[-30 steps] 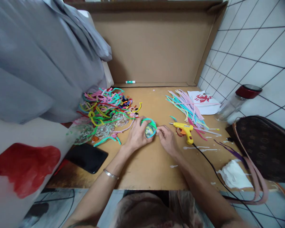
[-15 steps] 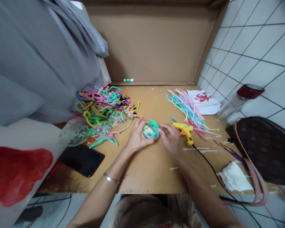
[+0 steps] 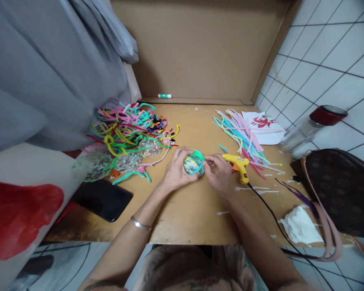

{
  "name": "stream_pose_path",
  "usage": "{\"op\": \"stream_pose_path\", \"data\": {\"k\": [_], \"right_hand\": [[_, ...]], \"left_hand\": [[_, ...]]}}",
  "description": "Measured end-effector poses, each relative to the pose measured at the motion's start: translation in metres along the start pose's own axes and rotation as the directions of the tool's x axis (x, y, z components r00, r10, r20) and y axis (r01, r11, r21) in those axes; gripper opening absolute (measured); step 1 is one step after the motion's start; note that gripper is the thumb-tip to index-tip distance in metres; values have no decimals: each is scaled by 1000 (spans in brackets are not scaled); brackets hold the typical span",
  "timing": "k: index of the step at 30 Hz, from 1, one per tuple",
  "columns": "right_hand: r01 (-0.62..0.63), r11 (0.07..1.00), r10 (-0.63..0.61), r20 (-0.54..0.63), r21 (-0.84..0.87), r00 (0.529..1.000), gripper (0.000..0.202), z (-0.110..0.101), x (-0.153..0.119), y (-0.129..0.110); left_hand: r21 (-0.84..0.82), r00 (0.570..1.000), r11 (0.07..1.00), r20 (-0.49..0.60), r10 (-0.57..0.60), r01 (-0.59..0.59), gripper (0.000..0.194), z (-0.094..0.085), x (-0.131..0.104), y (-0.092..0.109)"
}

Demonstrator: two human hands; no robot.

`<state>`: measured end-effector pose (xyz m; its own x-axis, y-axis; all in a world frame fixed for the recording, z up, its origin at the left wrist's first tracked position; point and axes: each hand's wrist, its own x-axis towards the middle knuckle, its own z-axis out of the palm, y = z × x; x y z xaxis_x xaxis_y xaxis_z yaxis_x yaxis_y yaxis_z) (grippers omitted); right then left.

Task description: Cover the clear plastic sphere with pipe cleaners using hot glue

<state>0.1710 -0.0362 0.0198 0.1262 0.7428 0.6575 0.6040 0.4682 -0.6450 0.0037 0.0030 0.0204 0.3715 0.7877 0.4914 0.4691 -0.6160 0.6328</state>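
Observation:
My left hand [image 3: 179,169] is wrapped round a clear ball [image 3: 191,165], thumb below and fingers over the top. Green and blue pipe cleaner [image 3: 197,154] runs around the ball's upper and right side. At the ball's right edge, the thumb and fingertips of my right hand [image 3: 216,171] are pinched on the blue pipe cleaner; its end is hidden by the fingers. Just right of that hand, a yellow hot glue gun [image 3: 238,162] lies on the table, nozzle pointing left, its black cord trailing to the lower right.
A tangled pile of pipe cleaners [image 3: 124,125] and several clear balls [image 3: 128,161] lie left, beside a black phone [image 3: 104,200]. To the right are straight pipe cleaners [image 3: 242,131], printed paper [image 3: 263,127], a bottle [image 3: 303,131], a brown bag [image 3: 342,190] and crumpled tissue [image 3: 301,225].
The camera view has shifted slightly. My left hand still grips the ball, and my right fingers stay pinched at its right edge with hardly any movement.

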Motion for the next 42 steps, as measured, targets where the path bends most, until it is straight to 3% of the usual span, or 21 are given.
{"op": "stream_pose_path", "data": {"k": [6, 13, 20, 26, 33, 42], "right_hand": [[-38, 999, 38, 12, 1, 999, 11, 0, 4, 2], [48, 999, -48, 38, 0, 998, 14, 1, 6, 5], [276, 955, -261, 136, -106, 956, 19, -4, 7, 10], [384, 896, -347, 189, -224, 919, 20, -3, 6, 15], [411, 867, -366, 202, -280, 909, 23, -4, 7, 13], [323, 939, -304, 156, -114, 940, 22, -4, 10, 9]], "left_hand": [[7, 1000, 1000, 1, -1, 1, 62, 0, 0, 1], [8, 999, 999, -11, 35, -35, 62, 0, 2, -3], [-36, 999, 999, 7, 34, -34, 62, -5, 5, -4], [-46, 1000, 999, 4, 18, -18, 62, -3, 6, -6], [-67, 999, 997, 8, 37, -36, 61, -3, 6, -8], [-73, 1000, 997, 30, 7, -5, 63, -5, 5, -7]]}}
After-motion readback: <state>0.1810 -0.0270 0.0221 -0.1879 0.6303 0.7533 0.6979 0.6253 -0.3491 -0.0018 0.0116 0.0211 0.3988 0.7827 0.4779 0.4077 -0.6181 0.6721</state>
